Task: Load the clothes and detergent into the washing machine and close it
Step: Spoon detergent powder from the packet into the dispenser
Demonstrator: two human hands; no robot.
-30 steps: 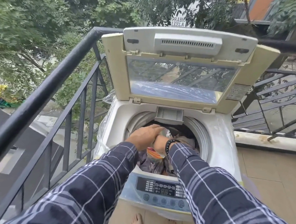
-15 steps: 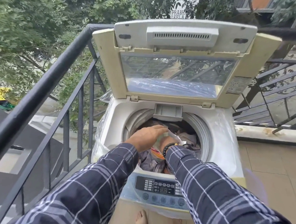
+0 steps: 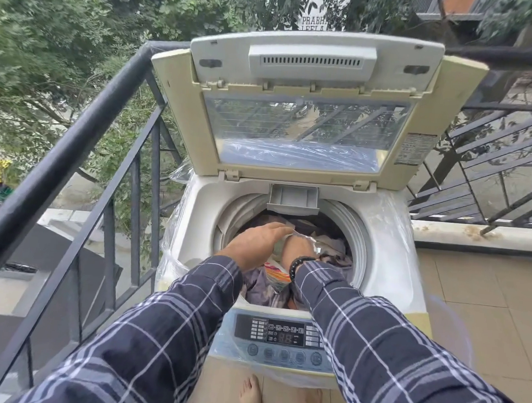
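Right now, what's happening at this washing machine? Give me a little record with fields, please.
place: balcony, black railing beside the washing machine
lid: raised, standing upright
drum: holds mixed clothes
left hand: over the drum, fingertips at a crinkly packet
right hand: just beside it, lower in the drum, fingers hidden
grip: cannot tell which hand holds the packet
control panel: under clear plastic film
left to do: close the lid
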